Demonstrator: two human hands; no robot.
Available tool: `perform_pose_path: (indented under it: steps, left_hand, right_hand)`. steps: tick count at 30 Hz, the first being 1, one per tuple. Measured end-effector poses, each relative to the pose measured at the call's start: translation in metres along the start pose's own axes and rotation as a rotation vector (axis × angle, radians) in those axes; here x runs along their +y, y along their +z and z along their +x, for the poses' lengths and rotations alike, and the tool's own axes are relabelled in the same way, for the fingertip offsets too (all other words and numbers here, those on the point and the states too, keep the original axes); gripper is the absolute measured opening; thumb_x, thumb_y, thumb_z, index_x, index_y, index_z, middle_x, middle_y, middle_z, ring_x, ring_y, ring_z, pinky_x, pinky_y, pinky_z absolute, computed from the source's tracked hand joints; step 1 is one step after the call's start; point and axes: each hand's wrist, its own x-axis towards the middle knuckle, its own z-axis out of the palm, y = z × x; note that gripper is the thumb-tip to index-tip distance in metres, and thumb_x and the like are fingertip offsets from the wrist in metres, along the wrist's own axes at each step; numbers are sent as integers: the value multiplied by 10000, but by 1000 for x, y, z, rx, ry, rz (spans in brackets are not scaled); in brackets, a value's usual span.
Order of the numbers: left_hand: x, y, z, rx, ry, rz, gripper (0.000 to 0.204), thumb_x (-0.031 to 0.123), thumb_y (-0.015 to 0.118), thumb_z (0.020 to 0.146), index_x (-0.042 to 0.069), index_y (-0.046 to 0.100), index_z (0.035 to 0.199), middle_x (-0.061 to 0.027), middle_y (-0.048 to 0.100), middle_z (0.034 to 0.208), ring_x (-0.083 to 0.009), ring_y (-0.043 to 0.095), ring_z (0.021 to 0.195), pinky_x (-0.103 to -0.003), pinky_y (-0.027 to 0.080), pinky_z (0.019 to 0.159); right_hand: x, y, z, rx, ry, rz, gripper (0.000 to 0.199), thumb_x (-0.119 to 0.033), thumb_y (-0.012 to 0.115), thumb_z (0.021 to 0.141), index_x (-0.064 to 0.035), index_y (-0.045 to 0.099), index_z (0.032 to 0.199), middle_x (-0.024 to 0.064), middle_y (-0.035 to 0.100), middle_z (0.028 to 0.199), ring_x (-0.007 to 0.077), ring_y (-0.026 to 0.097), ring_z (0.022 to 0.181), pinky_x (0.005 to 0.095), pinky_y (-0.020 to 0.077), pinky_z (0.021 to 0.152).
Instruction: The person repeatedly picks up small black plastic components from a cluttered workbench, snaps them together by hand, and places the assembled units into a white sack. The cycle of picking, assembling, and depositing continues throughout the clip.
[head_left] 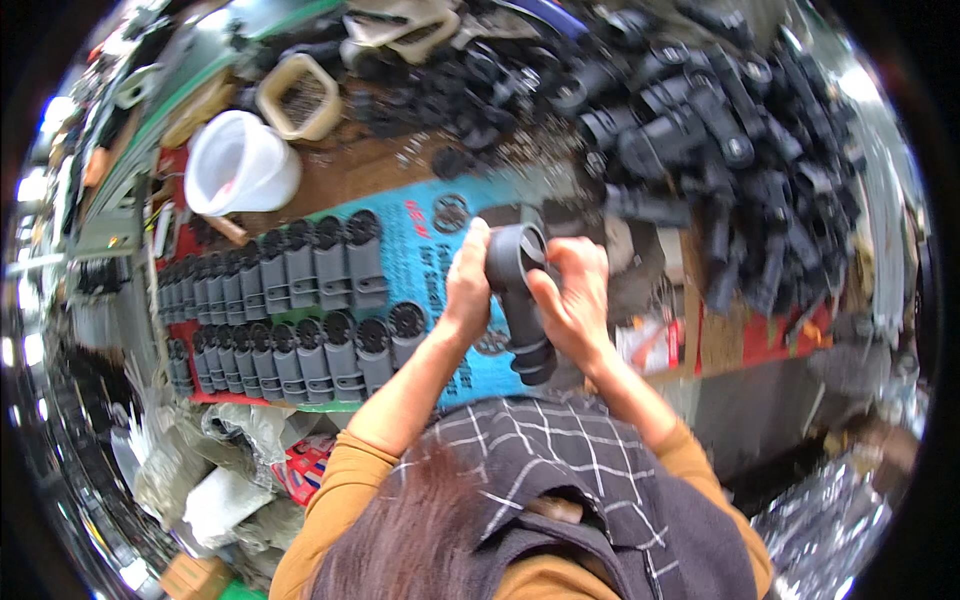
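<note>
Between my two hands is a dark grey plastic housing point(522, 318) with a round head at the top and a tube-like body pointing down toward me. My left hand point(468, 287) grips the left side of its round head, thumb side up. From the right, my right hand point(575, 298) presses its thumb and bent fingers against the head's open face. Whether a small piece sits under those fingers is hidden. A black slotted disc point(451, 213) lies on the blue printed sheet point(425, 268) beyond my left hand.
Two rows of upright grey housings with black discs point(300, 270) stand at left. A white bucket point(240, 165) and a cream tub of small parts point(300, 97) are behind them. Black parts point(480, 85) lie at the back; a tall heap of dark housings point(725, 150) fills the right.
</note>
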Motion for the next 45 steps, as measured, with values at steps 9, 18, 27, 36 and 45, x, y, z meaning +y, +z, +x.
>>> perform_pose_path:
  steps: [9,18,27,36,45]
  left_hand:
    - [-11,9,-14,-104,51,63,495,473,354,993,41,585,1067,-70,636,973,-168,604,887,-313,473,844]
    - [-40,33,1,-106,-407,-26,464,530,390,948,136,635,923,36,645,816,-67,587,730,-233,445,598]
    - [-57,21,1,-180,-303,379,578,561,435,948,116,453,1318,-69,461,1292,-169,487,1116,-342,413,917]
    - [-31,0,7,-159,-91,483,281,306,564,953,101,586,1143,-2,589,1092,-116,530,1034,-278,429,856]
    - [-19,-18,27,-273,305,1037,603,325,749,732,31,557,1223,-152,596,1153,-265,573,1080,-379,448,927]
  right_hand:
    - [6,-6,-5,-32,17,-51,286,-273,550,917,-84,527,704,77,523,684,299,457,676,409,354,660]
    - [18,-28,-72,-188,427,360,900,-217,760,729,-11,240,1435,203,423,1374,297,435,1274,377,334,1063]
    - [128,-65,-104,33,633,-483,852,-458,660,819,66,303,1388,295,475,1273,418,474,1165,445,342,1030]
    - [209,-110,54,44,153,-648,304,-30,505,841,-33,608,1127,198,650,944,383,610,847,420,505,765]
    - [78,-2,69,-655,-380,39,195,-148,629,807,-42,643,969,125,653,912,300,617,868,377,504,793]
